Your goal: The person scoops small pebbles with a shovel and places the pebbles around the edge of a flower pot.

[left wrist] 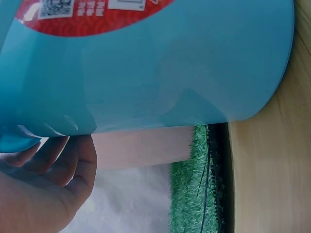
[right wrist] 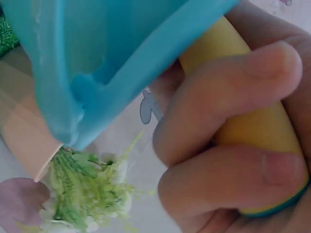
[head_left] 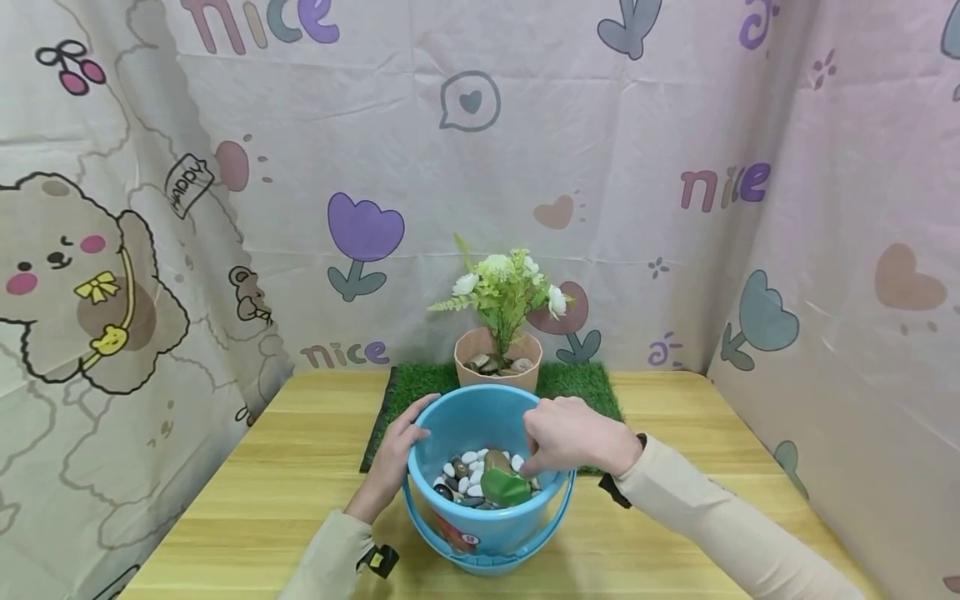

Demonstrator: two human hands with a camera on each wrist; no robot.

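A blue bucket (head_left: 495, 533) stands on the table, with white, brown and dark pebbles (head_left: 468, 477) at its bottom. My left hand (head_left: 393, 454) grips the bucket's left side near the rim; in the left wrist view its fingers lie against the outer wall. Over the right rim, my right hand (head_left: 573, 433) reaches into the bucket. Its fingers curl round a yellow handle (right wrist: 260, 126), large in the right wrist view. Below that hand, the green blade of a small shovel (head_left: 504, 487) lies among the pebbles. The handle is hidden in the head view.
Behind the bucket, a pink pot (head_left: 498, 379) holds pebbles and an artificial plant (head_left: 501, 292) with white flowers. Pot and bucket are close together at a green turf mat (head_left: 416, 383). The blue bucket handle (head_left: 487, 562) hangs down in front. A printed cloth (head_left: 480, 167) surrounds the table.
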